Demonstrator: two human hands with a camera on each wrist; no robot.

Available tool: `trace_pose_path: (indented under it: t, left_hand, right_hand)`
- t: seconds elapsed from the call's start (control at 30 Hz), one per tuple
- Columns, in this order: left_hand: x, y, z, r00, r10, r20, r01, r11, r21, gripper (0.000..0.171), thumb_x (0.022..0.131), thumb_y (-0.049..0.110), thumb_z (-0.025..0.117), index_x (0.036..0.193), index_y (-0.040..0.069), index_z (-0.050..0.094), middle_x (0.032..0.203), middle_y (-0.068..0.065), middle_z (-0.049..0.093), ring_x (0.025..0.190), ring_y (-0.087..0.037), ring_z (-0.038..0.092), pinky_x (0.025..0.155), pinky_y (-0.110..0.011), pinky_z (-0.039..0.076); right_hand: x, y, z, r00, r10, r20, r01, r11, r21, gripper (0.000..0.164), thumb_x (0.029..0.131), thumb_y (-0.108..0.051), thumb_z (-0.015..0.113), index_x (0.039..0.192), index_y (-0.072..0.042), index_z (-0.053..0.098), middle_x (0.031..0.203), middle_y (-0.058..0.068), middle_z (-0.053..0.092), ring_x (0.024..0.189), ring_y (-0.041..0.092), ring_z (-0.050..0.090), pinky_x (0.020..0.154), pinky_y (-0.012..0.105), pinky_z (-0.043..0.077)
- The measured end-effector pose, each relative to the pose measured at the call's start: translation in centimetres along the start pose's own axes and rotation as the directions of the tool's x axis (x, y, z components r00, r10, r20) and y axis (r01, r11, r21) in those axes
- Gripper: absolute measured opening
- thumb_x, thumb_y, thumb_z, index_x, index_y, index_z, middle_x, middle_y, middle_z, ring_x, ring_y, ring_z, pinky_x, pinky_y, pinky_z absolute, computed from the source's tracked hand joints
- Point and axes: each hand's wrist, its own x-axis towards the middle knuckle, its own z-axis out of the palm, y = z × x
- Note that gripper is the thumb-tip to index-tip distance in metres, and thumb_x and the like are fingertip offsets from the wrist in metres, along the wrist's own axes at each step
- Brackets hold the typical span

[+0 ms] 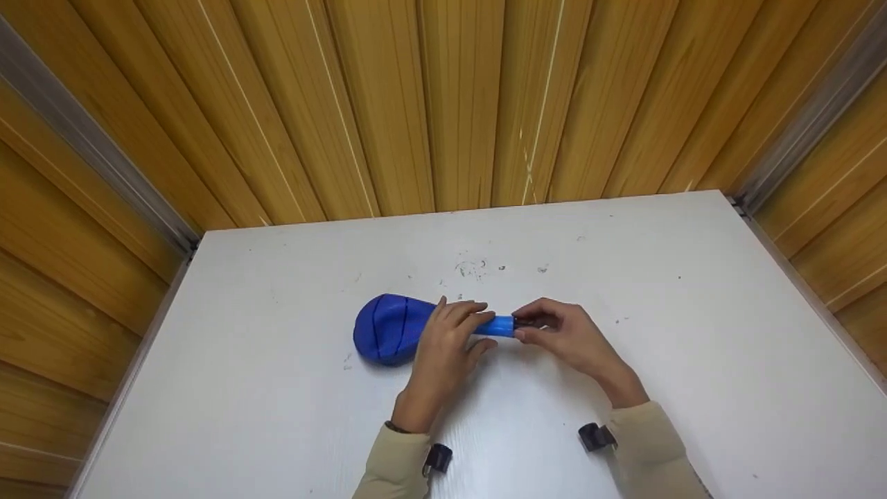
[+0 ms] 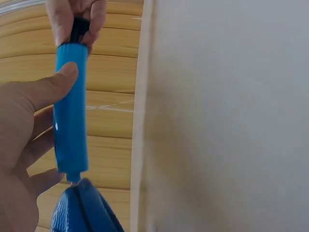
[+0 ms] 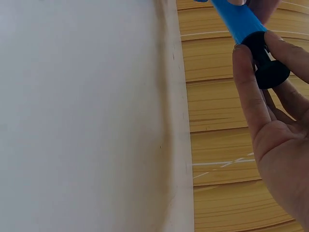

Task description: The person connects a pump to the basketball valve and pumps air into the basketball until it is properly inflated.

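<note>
A half-collapsed blue ball (image 1: 391, 329) with dark seam lines lies on the white table. The nozzle end of a light blue hand pump (image 2: 71, 121) meets the ball at its tip. My left hand (image 1: 447, 346) grips the pump's barrel, thumb along the near side and fingers behind. At the far end, my right hand (image 1: 572, 339) pinches the black collar of the pump between thumb and fingers. The black handle (image 3: 271, 74) sticks out a little past that collar, inside the right hand's reach.
The white table (image 1: 277, 416) carries small dark scuffs behind the hands. Wood-patterned panels (image 1: 457, 104) stand along its back and both sides, with grey metal posts in the corners. Black wrist cameras (image 1: 596, 437) hang by both beige sleeves.
</note>
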Motion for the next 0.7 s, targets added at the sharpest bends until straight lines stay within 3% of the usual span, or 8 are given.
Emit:
trace_pose_path:
  t: [0.23,0.47,0.7]
  left_hand:
    - [-0.2,0.3,0.3,0.999,-0.014,0.031,0.012,0.999,0.039,0.041,0.085,0.014,0.092,0.122,0.009,0.077,0.127,-0.006,0.072,0.121,-0.025,0.066,0.115,-0.057,0.042]
    - [-0.3,0.1,0.4,0.998,-0.043,0.034,0.042,0.998,0.035,0.035,0.089,0.016,0.088,0.122,0.010,0.077,0.118,-0.005,0.074,0.112,-0.025,0.070,0.111,-0.056,0.047]
    - [-0.4,0.1,0.2,0.996,-0.080,0.044,0.080,0.997,-0.001,0.030,0.090,0.015,0.086,0.118,0.012,0.076,0.113,-0.002,0.074,0.110,-0.024,0.069,0.108,-0.048,0.050]
  right_hand:
    - [0.3,0.0,1.1,0.999,-0.023,0.022,0.022,0.998,0.053,0.028,0.096,-0.012,0.081,0.121,-0.001,0.074,0.116,0.014,0.074,0.108,0.029,0.072,0.090,0.031,0.060]
    - [0.2,0.0,1.2,1.000,-0.015,-0.002,0.015,0.994,0.111,0.030,0.094,-0.014,0.084,0.120,-0.001,0.074,0.116,0.014,0.074,0.106,0.027,0.073,0.089,0.032,0.061]
    - [0.0,-0.1,0.6,1.000,0.012,0.008,-0.013,0.997,0.078,0.024,0.094,-0.017,0.084,0.111,-0.003,0.075,0.105,0.013,0.074,0.094,0.026,0.074,0.082,0.033,0.062]
